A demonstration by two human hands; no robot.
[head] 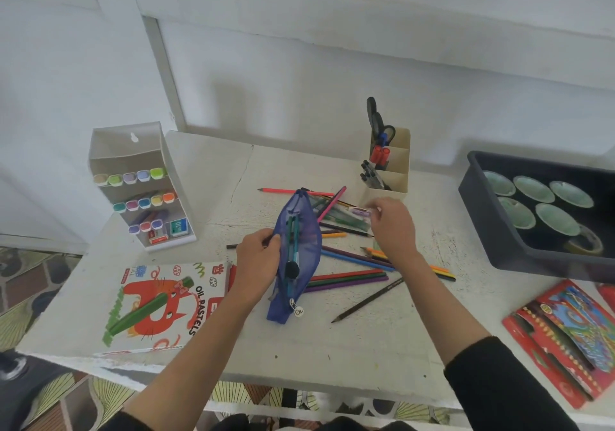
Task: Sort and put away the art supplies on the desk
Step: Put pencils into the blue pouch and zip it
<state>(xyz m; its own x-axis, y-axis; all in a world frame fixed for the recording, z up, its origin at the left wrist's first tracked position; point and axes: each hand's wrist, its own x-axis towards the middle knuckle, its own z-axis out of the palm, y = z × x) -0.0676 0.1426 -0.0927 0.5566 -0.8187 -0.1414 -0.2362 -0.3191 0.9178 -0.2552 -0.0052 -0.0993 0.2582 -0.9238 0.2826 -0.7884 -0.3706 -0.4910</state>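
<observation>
A blue mesh pencil pouch point(301, 231) lies unzipped in the middle of the white desk point(332, 347), with a few pens inside it. My left hand point(258, 257) pinches the pouch's left edge and holds it apart. Loose coloured pencils point(349, 276) are scattered to the right of and behind the pouch, and a dark pencil point(366, 299) lies nearer me. My right hand point(392, 227) hovers over the far pile with curled fingers, its tips at a purple-ended pen point(361, 211). Motion blur hides whether it grips the pen.
A white marker rack point(143, 191) stands at the back left, an oil pastels box point(159, 304) in front of it. A cream organizer point(394, 171) holds scissors and pens. A dark tray point(479, 204) of paint cups and a red pencil box point(562, 337) lie at the right.
</observation>
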